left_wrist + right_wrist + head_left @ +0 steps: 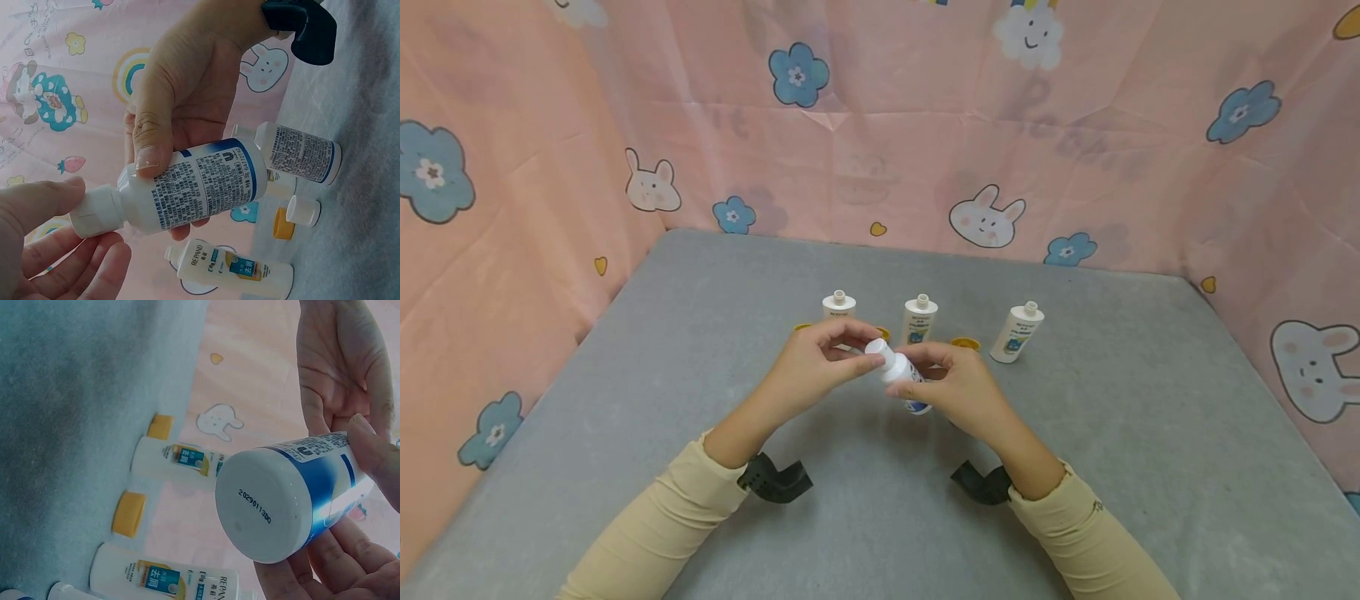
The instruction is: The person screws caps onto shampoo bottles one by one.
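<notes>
Above the table's middle, my right hand grips the body of a small white bottle with a blue-edged, text-covered label. The bottle is tilted, and its base shows a printed number in the right wrist view. My left hand pinches the white cap at the bottle's top between thumb and fingers. In the left wrist view the cap sits at the neck; whether it turns freely cannot be told. Behind the hands stand white pump-neck-style uncapped bottles, one to the right and one partly hidden by my left hand.
Yellow caps lie among the uncapped bottles. A small white cap is beside a yellow one. Another small text-labelled white bottle stands behind my right hand. A grey cloth covers the table; a pink patterned curtain surrounds it.
</notes>
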A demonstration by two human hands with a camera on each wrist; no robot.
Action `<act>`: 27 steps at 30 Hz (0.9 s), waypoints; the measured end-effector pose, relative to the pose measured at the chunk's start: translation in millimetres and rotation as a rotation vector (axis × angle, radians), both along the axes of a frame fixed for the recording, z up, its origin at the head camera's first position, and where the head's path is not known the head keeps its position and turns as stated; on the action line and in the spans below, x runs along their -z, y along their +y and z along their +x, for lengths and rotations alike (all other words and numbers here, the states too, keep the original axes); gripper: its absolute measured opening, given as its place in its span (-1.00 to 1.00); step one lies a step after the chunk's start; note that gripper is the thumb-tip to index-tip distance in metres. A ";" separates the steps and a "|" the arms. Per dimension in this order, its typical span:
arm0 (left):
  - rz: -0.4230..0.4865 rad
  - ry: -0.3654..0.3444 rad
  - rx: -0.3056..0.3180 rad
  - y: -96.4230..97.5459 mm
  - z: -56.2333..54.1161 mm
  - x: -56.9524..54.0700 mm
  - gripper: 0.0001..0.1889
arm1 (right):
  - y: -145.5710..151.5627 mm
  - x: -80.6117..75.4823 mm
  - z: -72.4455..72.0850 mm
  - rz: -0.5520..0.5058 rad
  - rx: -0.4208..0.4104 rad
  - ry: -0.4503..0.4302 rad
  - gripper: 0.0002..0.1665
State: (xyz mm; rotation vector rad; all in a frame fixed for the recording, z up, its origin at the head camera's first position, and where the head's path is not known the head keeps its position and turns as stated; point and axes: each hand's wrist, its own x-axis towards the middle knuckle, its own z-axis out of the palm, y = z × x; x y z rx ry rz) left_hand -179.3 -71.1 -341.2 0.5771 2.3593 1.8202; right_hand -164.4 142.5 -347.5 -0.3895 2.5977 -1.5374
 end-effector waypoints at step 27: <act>-0.028 -0.001 -0.002 -1.2 -2.1 1.5 -0.73 | 0.5 2.1 -0.9 -0.001 -0.017 0.013 -0.55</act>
